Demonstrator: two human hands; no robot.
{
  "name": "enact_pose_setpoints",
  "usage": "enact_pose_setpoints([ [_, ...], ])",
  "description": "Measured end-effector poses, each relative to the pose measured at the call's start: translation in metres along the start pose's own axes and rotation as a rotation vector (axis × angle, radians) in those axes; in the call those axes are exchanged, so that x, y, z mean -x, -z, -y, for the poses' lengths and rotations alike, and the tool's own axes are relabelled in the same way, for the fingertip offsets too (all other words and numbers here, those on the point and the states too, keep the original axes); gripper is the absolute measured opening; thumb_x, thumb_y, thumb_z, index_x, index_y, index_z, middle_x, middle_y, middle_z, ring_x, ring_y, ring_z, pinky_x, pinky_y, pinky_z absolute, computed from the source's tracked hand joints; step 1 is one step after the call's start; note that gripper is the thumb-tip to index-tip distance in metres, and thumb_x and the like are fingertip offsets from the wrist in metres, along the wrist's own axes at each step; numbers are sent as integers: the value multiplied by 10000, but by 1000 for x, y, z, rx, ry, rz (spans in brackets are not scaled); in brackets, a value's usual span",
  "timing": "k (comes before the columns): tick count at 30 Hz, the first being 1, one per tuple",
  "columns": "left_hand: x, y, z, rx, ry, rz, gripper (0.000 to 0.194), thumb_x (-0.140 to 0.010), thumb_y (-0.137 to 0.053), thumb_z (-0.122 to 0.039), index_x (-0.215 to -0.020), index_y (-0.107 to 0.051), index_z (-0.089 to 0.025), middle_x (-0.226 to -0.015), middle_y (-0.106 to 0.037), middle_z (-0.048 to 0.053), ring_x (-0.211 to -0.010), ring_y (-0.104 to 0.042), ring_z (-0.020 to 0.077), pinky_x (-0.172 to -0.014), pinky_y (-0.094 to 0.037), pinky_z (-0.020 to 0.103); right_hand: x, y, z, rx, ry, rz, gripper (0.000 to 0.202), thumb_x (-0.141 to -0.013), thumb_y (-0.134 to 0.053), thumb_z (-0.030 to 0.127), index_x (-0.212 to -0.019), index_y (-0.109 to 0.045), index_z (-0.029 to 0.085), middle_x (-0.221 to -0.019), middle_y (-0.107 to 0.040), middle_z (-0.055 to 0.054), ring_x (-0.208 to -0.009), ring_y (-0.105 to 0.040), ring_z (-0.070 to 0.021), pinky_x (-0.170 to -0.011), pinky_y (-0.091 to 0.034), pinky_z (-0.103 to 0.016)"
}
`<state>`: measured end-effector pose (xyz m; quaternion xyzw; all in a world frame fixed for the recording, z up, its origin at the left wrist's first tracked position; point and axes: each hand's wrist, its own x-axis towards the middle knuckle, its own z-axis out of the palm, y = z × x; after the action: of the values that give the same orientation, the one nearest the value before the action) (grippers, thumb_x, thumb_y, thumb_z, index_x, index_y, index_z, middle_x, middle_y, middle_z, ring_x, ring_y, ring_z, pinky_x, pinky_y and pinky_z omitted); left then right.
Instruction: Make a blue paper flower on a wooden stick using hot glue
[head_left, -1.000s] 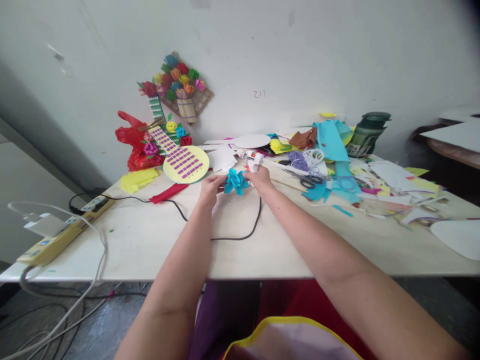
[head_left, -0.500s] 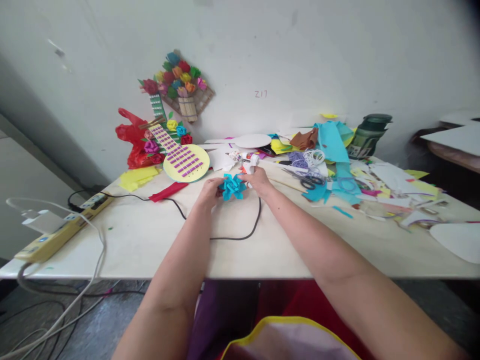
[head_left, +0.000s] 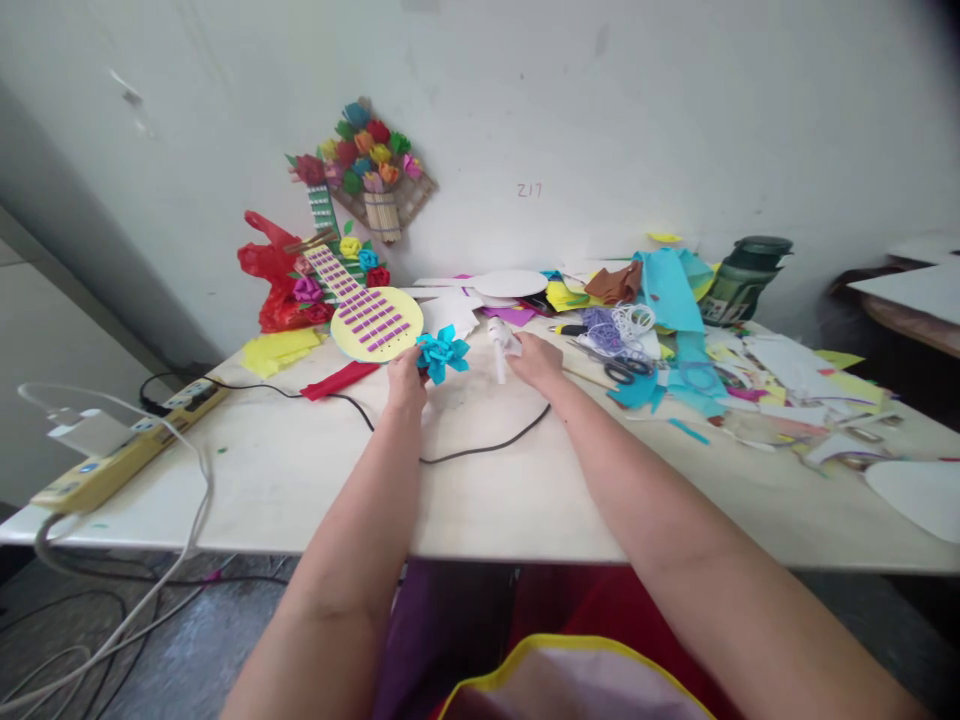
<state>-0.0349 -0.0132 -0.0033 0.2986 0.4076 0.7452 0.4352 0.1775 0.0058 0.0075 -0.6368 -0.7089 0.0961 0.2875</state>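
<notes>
My left hand (head_left: 409,376) is closed on a blue paper flower (head_left: 444,354), whose petals face up and to the right. In my right hand (head_left: 538,358) is a white glue gun (head_left: 502,340), gripped by its handle. Flower and glue gun are apart, with bare tabletop between them. A black cord (head_left: 487,447) curves across the table below the hands. Left of the flower lies a yellow guitar-shaped piece (head_left: 409,318) with purple strips, close to my left hand.
A yellow power strip (head_left: 124,455) with a white plug lies at the left edge. Black-handled scissors (head_left: 628,371), cord bundles (head_left: 626,330) and paper scraps (head_left: 795,375) crowd the right side. A dark green bottle (head_left: 746,280) stands behind. Red crepe paper (head_left: 337,381) lies left.
My hands have moved apart. The flower has shifted left in my left hand, and the glue gun, which lay behind my right hand, is lifted and turned in it.
</notes>
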Motion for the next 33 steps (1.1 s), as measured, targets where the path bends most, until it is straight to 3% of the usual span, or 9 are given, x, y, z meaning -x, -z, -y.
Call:
enact_pose_setpoints([
  [4, 0, -1, 0, 8, 9, 11, 208, -547, -680, -252, -537, -482, -188, -465, -450, -48, -430, -421, 81, -410, -349, 216, 3, 0, 3, 236, 68, 96, 454, -825, -513, 254, -1277, -537, 213, -1267, -560, -140, -1093, -594, -294, -907, -451, -407],
  [12, 5, -5, 1, -48, 61, 134, 224, -514, -714, -295, -620, -569, -162, -511, -509, -26, -459, -474, 105, -411, -363, 216, 3, -6, -5, 358, 79, 186, 506, -889, -476, 237, -1389, -437, 167, -1309, -517, -163, -1215, -481, -272, -989, -392, -358],
  [18, 7, -5, 1, -109, 95, 191, 279, -504, -742, -347, -604, -565, -156, -522, -530, -15, -475, -503, 114, -444, -406, 231, 4, 0, -2, 357, 71, 224, 481, -863, -477, 247, -1337, -520, 178, -1292, -525, -163, -1202, -489, -285, -980, -393, -361],
  [22, 7, -6, 2, -127, 120, 201, 255, -522, -721, -338, -639, -591, -152, -542, -564, -1, -482, -527, 126, -451, -420, 242, 5, 8, 0, 352, 63, 154, 431, -869, -454, 302, -1268, -601, 230, -1270, -556, -141, -1190, -508, -298, -991, -378, -411],
  [28, 7, -7, 2, -139, 167, 198, 190, -568, -680, -301, -621, -568, -158, -519, -550, -1, -452, -511, 127, -421, -408, 247, 2, 23, -7, 405, -63, 28, 395, -858, -458, 277, -1146, -684, 129, -1252, -590, -184, -1178, -534, -295, -959, -397, -388],
  [33, 7, -8, 2, -128, 199, 182, 163, -572, -659, -278, -629, -564, -159, -517, -529, -9, -450, -500, 124, -397, -383, 239, -3, 34, -21, 436, -230, 95, 423, -798, -541, 255, -1163, -664, 80, -1220, -620, -217, -1154, -573, -309, -911, -443, -375],
])
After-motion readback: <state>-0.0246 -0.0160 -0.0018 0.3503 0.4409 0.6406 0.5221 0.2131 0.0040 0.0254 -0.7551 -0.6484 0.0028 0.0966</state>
